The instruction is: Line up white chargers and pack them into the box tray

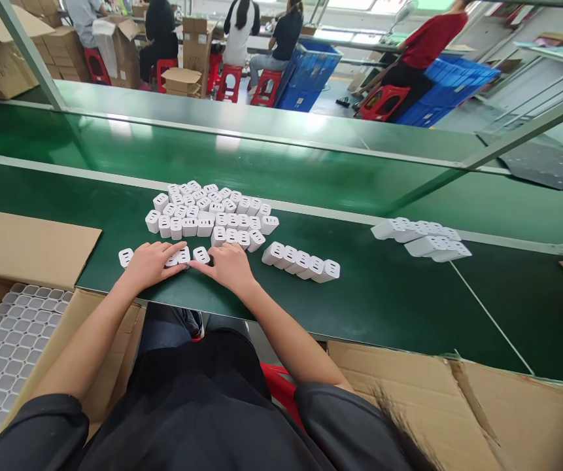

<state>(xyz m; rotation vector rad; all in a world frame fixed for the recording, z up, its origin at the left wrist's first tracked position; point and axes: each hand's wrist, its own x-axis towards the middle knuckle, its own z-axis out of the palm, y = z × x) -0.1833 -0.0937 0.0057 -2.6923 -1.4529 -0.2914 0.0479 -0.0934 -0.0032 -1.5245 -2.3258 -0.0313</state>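
White blocks with small dark slots stand in a large cluster (203,212) on the green table (359,307). In front of it my left hand (151,263) is curled round a few blocks (184,255), thumb in front and fingers behind. Just to the right, my right hand (232,265) grips a single block (201,255) between thumb and fingers. A small gap separates that block from the ones at my left hand. Another block (125,257) stands left of my left hand. To the right of my right hand, several blocks form a neat row (301,261).
More white blocks (423,239) lie at the right by the table's back rail. An open carton (60,340) of pale square pieces is at the lower left, its flap (31,248) over the table edge. Cardboard (399,386) lies lower right. People sit beyond the green conveyor (261,163).
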